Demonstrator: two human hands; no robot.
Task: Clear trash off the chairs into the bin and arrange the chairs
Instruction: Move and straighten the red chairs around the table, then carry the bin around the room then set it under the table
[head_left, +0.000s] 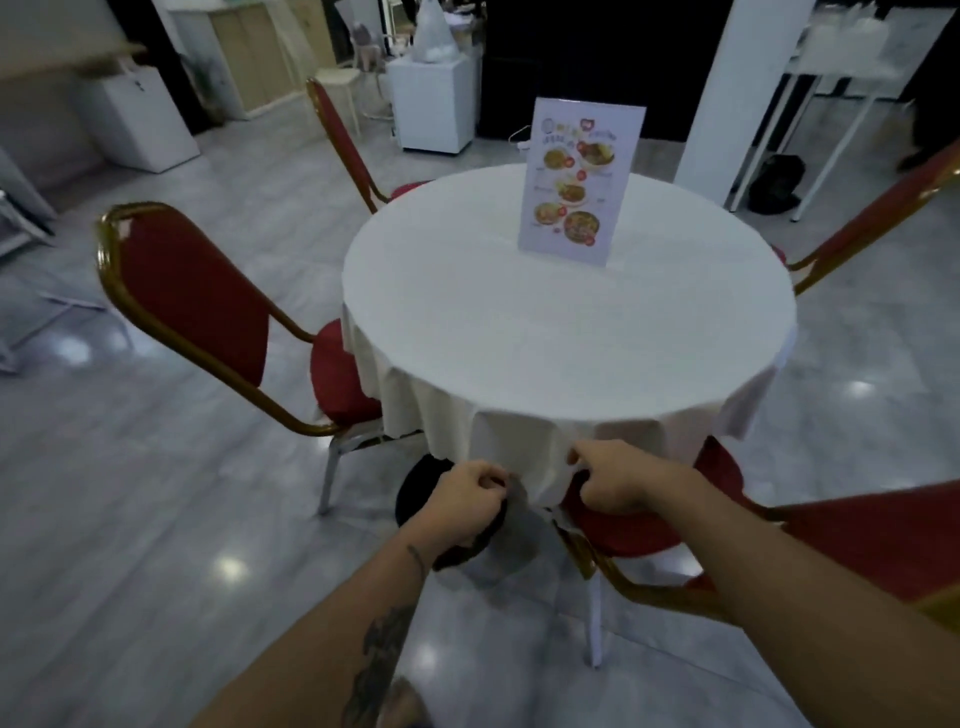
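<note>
Arranging stage, judged from the layout: red chairs ring the round surface (566, 332); no trash shows on the visible seats. Left hand (462, 506), curled closed, grips the black bin (415, 486) at its rim. Right hand (610, 480), fingers bent, pinches the tablecloth hem (540, 467) above the nearest chair (649, 530). Next move likely requires releasing the cloth and squaring this chair.

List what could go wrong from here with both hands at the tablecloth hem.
1. The right hand pinches the tablecloth; a tug might topple the upright menu stand.
2. The left hand grips a black bin under the hem; lifting it may snag the cloth.
</note>
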